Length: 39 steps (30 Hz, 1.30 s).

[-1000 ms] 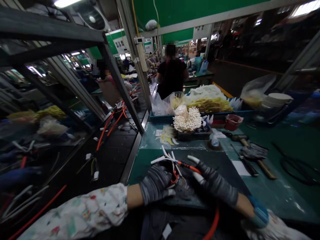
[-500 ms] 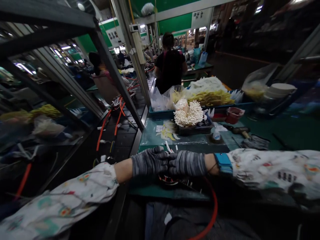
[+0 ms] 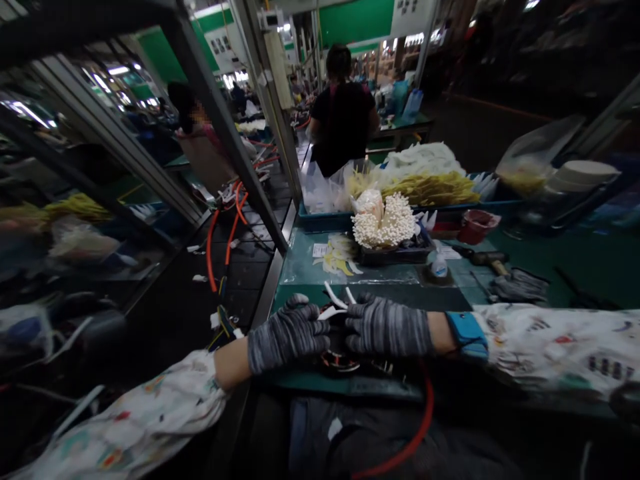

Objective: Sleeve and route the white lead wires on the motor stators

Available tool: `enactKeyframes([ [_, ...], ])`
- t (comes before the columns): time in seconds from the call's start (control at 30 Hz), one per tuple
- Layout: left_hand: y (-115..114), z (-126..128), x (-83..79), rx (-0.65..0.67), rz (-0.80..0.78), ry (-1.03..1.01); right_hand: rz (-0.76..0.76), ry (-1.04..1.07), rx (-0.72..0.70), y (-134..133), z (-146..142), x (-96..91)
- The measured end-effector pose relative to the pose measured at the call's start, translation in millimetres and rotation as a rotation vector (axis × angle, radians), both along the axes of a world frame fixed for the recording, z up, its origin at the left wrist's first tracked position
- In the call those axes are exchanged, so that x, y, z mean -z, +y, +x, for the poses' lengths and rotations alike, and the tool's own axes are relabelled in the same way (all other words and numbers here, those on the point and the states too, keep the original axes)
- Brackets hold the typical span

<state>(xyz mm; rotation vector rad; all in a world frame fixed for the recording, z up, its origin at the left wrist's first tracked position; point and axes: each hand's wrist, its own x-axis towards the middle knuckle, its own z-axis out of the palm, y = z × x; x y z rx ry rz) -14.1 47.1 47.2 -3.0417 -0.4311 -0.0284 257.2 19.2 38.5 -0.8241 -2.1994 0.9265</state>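
A round dark part with copper-coloured windings (image 3: 341, 362), like a motor stator, lies on the bench close to my body, partly hidden by my gloves. White sleeved leads (image 3: 336, 297) stick up from it between my hands. My left hand (image 3: 290, 333), in a grey striped glove, rests at its left side with fingers stretched out and thumb apart. From the right, my right hand (image 3: 387, 327), in a matching glove, reaches over it with fingers extended. A red tube (image 3: 425, 413) curves from near the part down across my lap.
Behind the hands stands a tray of white-tipped sticks (image 3: 384, 223). A blue bin (image 3: 325, 222) holds yellow and white pieces. To the right are a small bottle (image 3: 439, 265), a red cup (image 3: 475, 227) and a power tool (image 3: 487, 259). A metal post (image 3: 250, 163) borders the conveyor (image 3: 245, 267) at left.
My hands have moved apart, left hand leftward and right hand rightward. More of the white leads and dark part shows between them. The view has shifted slightly.
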Motion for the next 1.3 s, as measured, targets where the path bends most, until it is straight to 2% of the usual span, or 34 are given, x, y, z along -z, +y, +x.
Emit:
enactKeyframes([
  [0.07, -3, -3, -3.0, 0.038, 0.111, -0.017, 0.087, -0.158, -0.144, -4, 17, 3.6],
  [0.17, -10, 0, -10.7, 0.042, 0.133, -0.062, 0.418, -0.321, -0.231, -2, 35, 16.4],
  [0.23, -21, 13, -15.1, 0.06, 0.107, -0.113, 0.593, -0.278, -0.218, 1, 38, 27.4],
  [0.3, -35, 33, -15.4, 0.044, 0.097, -0.166, 0.626, -0.166, -0.191, 1, 36, 35.5],
  [0.37, -50, 56, -10.6, -0.018, 0.13, -0.215, 0.595, -0.089, -0.153, -2, 38, 36.7],
  [0.43, -59, 73, -3.4, -0.057, 0.15, -0.26, 0.466, -0.034, -0.08, -13, 49, 28.9],
  [0.47, -59, 79, -0.4, -0.068, 0.131, -0.278, 0.367, 0.008, 0.009, -20, 57, 22.1],
  [0.53, -54, 85, 2.0, -0.086, 0.026, -0.306, 0.222, 0.12, 0.279, -39, 74, 4.9],
  [0.57, -48, 86, 0.8, -0.1, -0.045, -0.322, 0.217, 0.158, 0.385, -50, 81, -4.2],
  [0.6, -42, 87, -2.0, -0.113, -0.118, -0.336, 0.252, 0.161, 0.422, -60, 86, -12.8],
  [0.67, -27, 88, -10.9, -0.109, -0.27, -0.336, 0.338, 0.058, 0.294, -77, 84, -26.2],
  [0.73, -14, 92, -20.7, -0.063, -0.434, -0.293, 0.3, -0.064, 0.158, -88, 72, -31.7],
  [0.8, -7, 95, -27.1, -0.043, -0.59, -0.263, 0.197, -0.073, 0.202, -94, 59, -29.1],
  [0.87, -8, 96, -28.0, -0.095, -0.654, -0.303, 0.187, -0.006, 0.246, -96, 51, -20.9],
  [0.97, -22, 91, -21.7, -0.249, -0.501, -0.49, 0.323, 0.079, 0.311, -97, 50, -6.8],
  [1.03, -35, 85, -15.9, -0.282, -0.347, -0.562, 0.368, 0.092, 0.413, -98, 54, 0.2],
  [1.2, -57, 87, -3.8, -0.207, -0.051, -0.44, 0.437, -0.039, 0.464, -105, 64, 8.6],
  [1.3, -62, 100, 6.3, -0.2, 0.125, -0.384, 0.446, 0.0, 0.519, -105, 60, 9.0],
])
